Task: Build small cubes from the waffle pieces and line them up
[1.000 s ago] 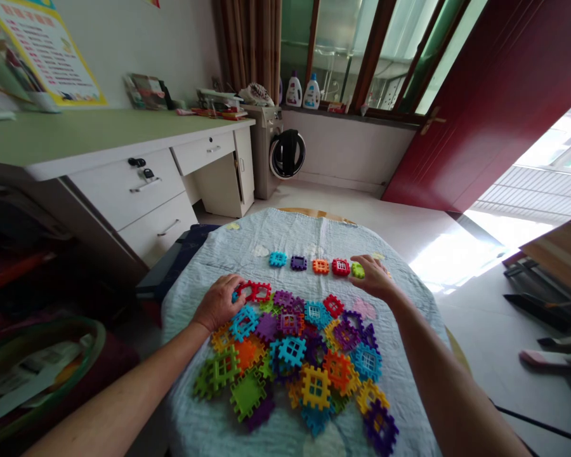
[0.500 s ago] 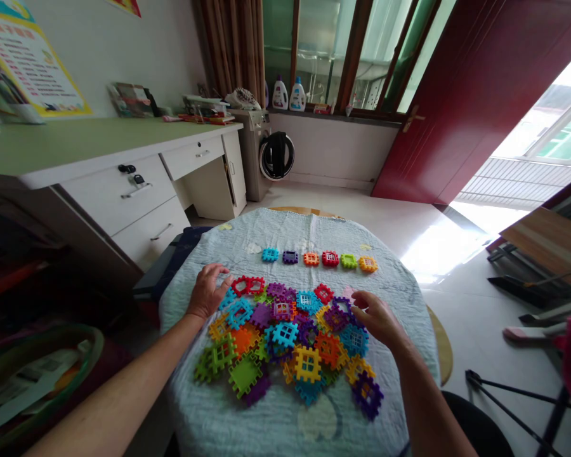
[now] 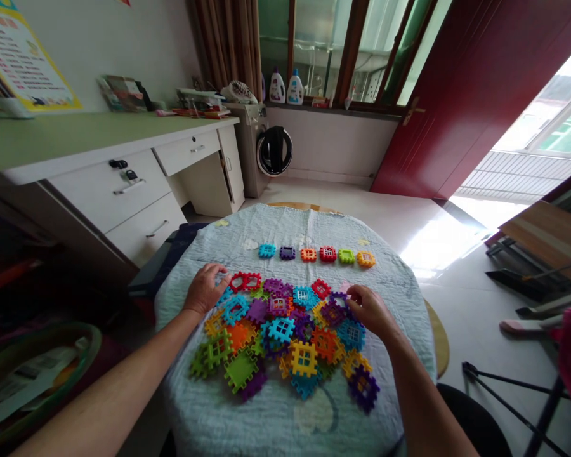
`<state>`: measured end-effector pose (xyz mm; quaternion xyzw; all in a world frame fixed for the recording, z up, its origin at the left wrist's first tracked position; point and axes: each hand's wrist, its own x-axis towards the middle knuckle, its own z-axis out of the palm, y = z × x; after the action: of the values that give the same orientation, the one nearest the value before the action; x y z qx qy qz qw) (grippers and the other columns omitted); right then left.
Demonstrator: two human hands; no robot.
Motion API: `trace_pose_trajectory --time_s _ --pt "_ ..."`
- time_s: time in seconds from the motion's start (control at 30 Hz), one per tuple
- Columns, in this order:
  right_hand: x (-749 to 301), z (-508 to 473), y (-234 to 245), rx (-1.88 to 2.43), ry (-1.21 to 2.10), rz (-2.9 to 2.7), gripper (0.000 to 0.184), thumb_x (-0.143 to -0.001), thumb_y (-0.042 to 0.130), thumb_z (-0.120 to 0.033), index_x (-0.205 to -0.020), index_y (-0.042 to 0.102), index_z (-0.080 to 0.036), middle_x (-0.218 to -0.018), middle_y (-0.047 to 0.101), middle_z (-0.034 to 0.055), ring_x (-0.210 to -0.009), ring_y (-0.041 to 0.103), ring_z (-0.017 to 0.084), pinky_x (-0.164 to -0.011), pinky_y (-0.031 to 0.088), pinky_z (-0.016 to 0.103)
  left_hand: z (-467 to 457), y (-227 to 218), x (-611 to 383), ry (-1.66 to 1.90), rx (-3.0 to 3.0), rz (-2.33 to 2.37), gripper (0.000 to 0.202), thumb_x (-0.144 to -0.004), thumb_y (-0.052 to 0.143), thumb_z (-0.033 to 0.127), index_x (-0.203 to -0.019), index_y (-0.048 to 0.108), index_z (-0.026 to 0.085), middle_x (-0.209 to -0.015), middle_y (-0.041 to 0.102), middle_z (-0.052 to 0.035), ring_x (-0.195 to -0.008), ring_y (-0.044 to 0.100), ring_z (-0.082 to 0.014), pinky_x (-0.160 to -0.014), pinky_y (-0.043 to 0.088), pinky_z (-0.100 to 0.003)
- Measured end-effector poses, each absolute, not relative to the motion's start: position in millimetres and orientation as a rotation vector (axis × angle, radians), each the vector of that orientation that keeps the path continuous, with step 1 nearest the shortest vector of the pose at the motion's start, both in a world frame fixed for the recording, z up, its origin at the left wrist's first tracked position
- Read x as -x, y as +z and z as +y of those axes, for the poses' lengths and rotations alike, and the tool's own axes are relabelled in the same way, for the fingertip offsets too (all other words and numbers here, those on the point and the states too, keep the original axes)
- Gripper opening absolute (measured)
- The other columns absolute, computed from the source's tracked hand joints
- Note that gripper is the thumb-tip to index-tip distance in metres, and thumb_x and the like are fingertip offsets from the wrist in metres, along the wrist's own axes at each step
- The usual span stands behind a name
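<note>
Ahead of my hands, a row of six square plastic waffle blocks [image 3: 328, 254] lies neatly spaced across the quilted pale blue cover [image 3: 209, 406]: blue, purple, orange, red, green, then yellow-orange. Those six stand apart from everything else. Nearer me, a much larger heap of waffle blocks [image 3: 282, 330] lies overlapping in many colours, so most of the pieces are in the pile and only a few are in the line.

My left hand [image 3: 204, 291] rests palm down at the heap's near-left edge, with the fingers spread and pointing toward the red double block [image 3: 245, 280]. It pinches nothing that I can see. My left forearm [image 3: 114, 381] reaches in from the lower left.

My right hand [image 3: 371, 312] sits over the heap's right side, with the fingers curled down and close together beside a purple block [image 3: 334, 313]. The hand hides the contact, so I cannot tell whether it has hold of that block or is only touching it. My right forearm [image 3: 416, 387] comes up from the bottom right, angled inward, with the wrist raised above the cover. Neither hand is near the row.
</note>
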<state>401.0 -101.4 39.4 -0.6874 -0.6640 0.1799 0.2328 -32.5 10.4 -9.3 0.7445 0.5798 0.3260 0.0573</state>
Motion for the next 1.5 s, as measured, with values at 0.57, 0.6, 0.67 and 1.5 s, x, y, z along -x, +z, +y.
trace_pose_trajectory --time_s 0.57,0.6,0.67,1.5 --pt "-420 -102 26 2.011 0.392 -1.86 0.02 -0.08 0.055 -0.028 -0.092 0.069 -0.02 -0.088 0.067 0.0061 -0.08 0.061 0.019 -0.075 0.045 0.031 10 -9 32 0.972 -2.299 1.77 0.02 -0.081 0.05 0.04 -0.08 0.058 0.022 -0.093 0.065 -0.0079 -0.097 0.06 -0.0258 -0.097 0.048 -0.042" --pt "-417 -101 25 1.981 0.375 -1.887 0.022 -0.081 0.055 -0.028 -0.097 0.069 -0.021 -0.094 0.067 0.0069 -0.085 0.062 0.021 -0.08 0.046 0.032 10 -9 32 0.969 -2.301 1.773 0.02 -0.081 0.049 0.04 -0.079 0.058 0.022 -0.093 0.065 -0.0078 -0.097 0.06 -0.0258 -0.097 0.048 -0.041" --pt "-409 -99 23 1.937 0.342 -1.944 0.028 -0.082 0.056 -0.027 -0.106 0.069 -0.022 -0.107 0.067 0.0081 -0.097 0.06 0.023 -0.089 0.044 0.035 10 -10 32 0.963 -2.301 1.781 0.021 -0.081 0.049 0.041 -0.08 0.059 0.022 -0.094 0.065 -0.0079 -0.097 0.06 -0.0259 -0.096 0.048 -0.041" --pt "-390 -76 19 1.753 0.351 -1.653 0.014 -0.077 0.056 -0.024 -0.089 0.062 -0.021 -0.09 0.061 0.0051 -0.083 0.06 0.021 -0.08 0.049 0.034 8 -7 30 0.96 -2.279 1.784 0.019 -0.08 0.05 0.038 -0.079 0.06 0.022 -0.092 0.064 -0.0081 -0.096 0.061 -0.0261 -0.096 0.049 -0.041"
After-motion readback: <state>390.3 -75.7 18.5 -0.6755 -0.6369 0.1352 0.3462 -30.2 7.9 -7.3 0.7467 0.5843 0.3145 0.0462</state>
